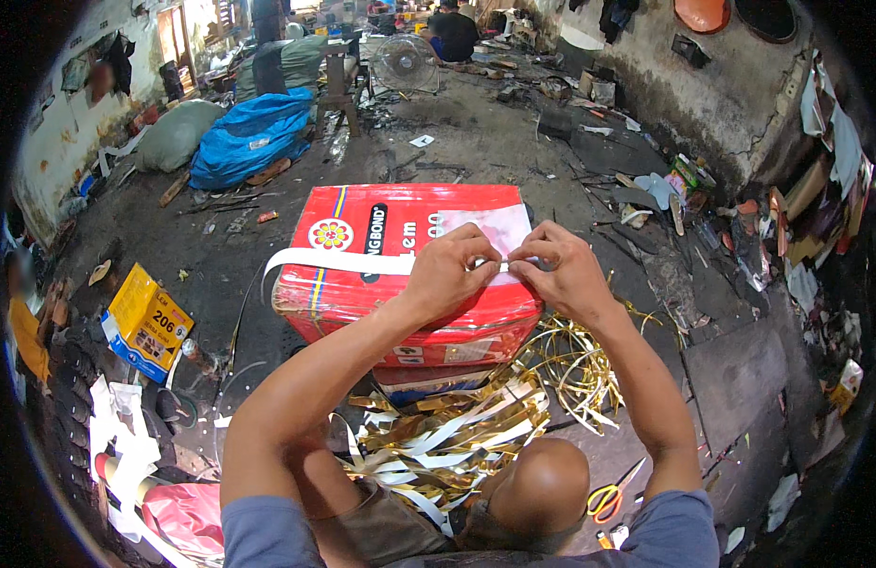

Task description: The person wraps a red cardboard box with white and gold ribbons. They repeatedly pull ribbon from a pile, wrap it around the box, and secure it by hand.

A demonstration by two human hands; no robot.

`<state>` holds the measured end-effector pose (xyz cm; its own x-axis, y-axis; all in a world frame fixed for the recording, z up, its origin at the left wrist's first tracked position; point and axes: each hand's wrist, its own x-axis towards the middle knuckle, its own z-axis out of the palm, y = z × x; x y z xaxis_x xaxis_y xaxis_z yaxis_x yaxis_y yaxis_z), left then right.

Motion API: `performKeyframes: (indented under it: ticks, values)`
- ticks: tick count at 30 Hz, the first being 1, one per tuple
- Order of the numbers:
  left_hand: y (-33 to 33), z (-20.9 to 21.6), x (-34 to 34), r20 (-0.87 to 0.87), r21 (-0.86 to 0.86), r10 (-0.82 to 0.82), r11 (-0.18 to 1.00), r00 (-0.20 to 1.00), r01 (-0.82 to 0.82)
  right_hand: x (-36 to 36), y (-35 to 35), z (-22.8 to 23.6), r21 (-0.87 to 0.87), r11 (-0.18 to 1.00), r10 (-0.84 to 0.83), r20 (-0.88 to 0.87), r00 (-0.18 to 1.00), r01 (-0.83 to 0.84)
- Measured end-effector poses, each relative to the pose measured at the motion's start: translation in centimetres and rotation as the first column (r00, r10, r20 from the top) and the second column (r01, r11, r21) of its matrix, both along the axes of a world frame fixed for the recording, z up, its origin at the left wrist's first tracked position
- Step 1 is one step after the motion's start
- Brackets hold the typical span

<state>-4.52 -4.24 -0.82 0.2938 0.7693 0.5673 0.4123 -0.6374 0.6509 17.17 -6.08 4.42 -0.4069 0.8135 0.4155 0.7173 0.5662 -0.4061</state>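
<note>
"The long, flat white flexible strip (348, 260): where is it?"

"Across the top of the glossy red box (476, 329), its left end curving out over the box's left edge, its other stretch running in behind the left hand (452, 270)."

"And the grip?"

"The left hand pinches thumb to forefinger, and the right hand (558, 272) does the same just beside it. A small bit of white shows between the fingertips; whether that is the strip's very end, one cannot tell."

"What lies beneath the hands?"

"A pale pinkish thin sheet (509, 220), toward the right side of the box top."

"Farther out?"

"Shiny gold-and-white ribbon-like strips (457, 421) lie heaped on the near side of the box. Scissors with orange-and-yellow handles (605, 502) lie right of a bare knee (556, 469). A yellow-and-blue carton (149, 322) sits left of the box, and a bright blue plastic sack (253, 137) rests farther back."
</note>
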Motion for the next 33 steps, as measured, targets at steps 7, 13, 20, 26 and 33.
performKeyframes:
  ticks: [7,13,20,26,33]
  values:
    - [0.1,0.4,-0.2,0.06,-0.094,-0.032,0.995,0.998,0.037,-0.1,-0.2,0.7,-0.056,0.997,0.044,-0.067,0.997,-0.048]
    - [0.4,0.1,0.0,0.131,-0.213,-0.043,0.975,0.991,0.071,0.3,0.9,-1.1,-0.037,0.999,-0.015,-0.147,0.989,0.01]
    - [0.8,0.2,0.2,0.117,-0.281,0.016,0.959,0.993,0.018,-0.3,1.6,-2.6,-0.178,0.976,-0.177,-0.345,0.922,0.121]
    - [0.9,0.0,0.4,0.056,-0.138,0.06,0.989,0.997,-0.052,-1.4,1.8,-4.3,-0.394,0.917,-0.317,-0.611,0.725,0.069]
    - [2.6,2.8,0.4,-0.26,-0.174,0.024,0.982,0.965,-0.071,-1.5,3.2,-4.2,-0.427,0.903,-0.317,-0.599,0.735,0.041]
